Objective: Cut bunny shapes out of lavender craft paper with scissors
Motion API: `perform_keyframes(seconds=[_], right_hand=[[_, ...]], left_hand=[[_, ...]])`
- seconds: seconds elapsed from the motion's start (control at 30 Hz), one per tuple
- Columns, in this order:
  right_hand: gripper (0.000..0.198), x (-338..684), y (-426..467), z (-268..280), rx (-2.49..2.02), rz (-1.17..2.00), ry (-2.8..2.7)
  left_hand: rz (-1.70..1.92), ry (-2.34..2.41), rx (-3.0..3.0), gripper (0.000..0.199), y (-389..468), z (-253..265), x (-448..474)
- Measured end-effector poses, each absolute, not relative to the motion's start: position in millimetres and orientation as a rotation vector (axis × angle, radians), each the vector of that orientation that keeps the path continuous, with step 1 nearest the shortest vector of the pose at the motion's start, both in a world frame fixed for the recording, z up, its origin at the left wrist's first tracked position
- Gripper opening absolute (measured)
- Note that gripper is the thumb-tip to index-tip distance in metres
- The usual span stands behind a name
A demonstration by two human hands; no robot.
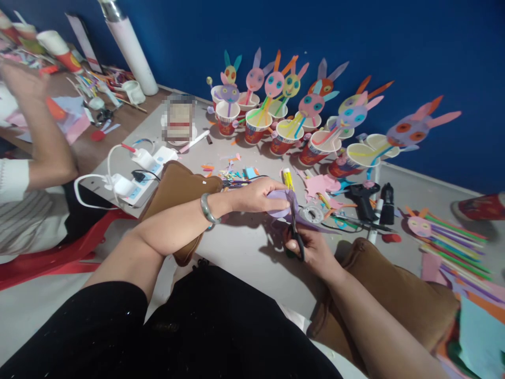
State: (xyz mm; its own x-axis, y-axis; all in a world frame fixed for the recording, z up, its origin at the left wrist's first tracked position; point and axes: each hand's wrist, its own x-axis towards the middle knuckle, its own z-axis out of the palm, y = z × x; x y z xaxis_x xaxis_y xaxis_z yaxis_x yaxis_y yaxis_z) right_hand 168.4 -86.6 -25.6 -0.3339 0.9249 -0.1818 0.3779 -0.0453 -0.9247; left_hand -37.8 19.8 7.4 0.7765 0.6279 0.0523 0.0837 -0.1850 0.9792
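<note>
- Left hand [258,196] pinches purple paper [278,204] above the table [236,237], steadying it, I judge.
- Right hand [315,251] grips black-handled scissors [294,227] against the paper.
- Brown cushions [398,289] lie either side, presumably as padding.
- Rabbit-topped paper cups [281,143] line the wall [335,31], seemingly clear of my work.

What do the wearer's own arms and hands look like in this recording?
The left hand and right hand are both ungloved. A rounded grey-green bangle circles the left wrist, and a short black sleeve covers the upper left arm. The right forearm shows bare, with nothing visible at its wrist; its sleeve is out of view.
</note>
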Motion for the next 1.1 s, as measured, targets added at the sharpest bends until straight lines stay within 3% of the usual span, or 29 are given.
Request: perform_keyframes(seconds=[1.1], right_hand=[[0.065, 163.4, -88.2, -14.4, -1.416, 1.418, -1.680]], left_hand=[[0.520, 0.547, 1.717, 0.020, 19.6, 7.5, -38.9]])
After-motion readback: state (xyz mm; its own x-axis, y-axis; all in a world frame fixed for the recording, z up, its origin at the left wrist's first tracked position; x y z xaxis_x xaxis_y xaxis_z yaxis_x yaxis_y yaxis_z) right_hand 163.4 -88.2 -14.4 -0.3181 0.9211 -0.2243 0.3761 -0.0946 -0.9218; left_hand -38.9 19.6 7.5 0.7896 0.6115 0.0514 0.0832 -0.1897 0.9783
